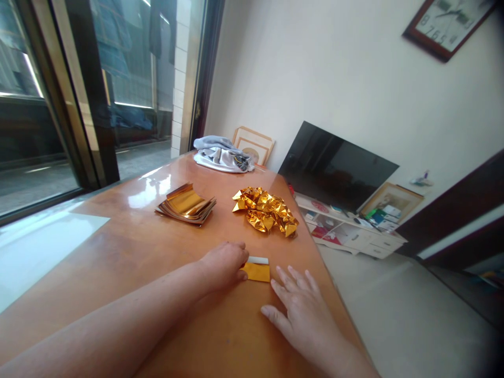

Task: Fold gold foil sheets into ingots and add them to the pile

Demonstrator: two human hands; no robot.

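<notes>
Between the curled left grip [222, 265] and the wide-spread right grip [301, 320], a gold paper piece [255, 272] is laid sideways, touched by the left.

A gray cloth [220, 155] lies bunched at the far end of the wooden table [118, 247], just beside a picture frame [254, 144]; a dark TV [334, 165] sits tilted on a low white cabinet [350, 231]; a wall clock [447, 23] hangs above; a glass door [129, 79] runs along the table's left side.
</notes>
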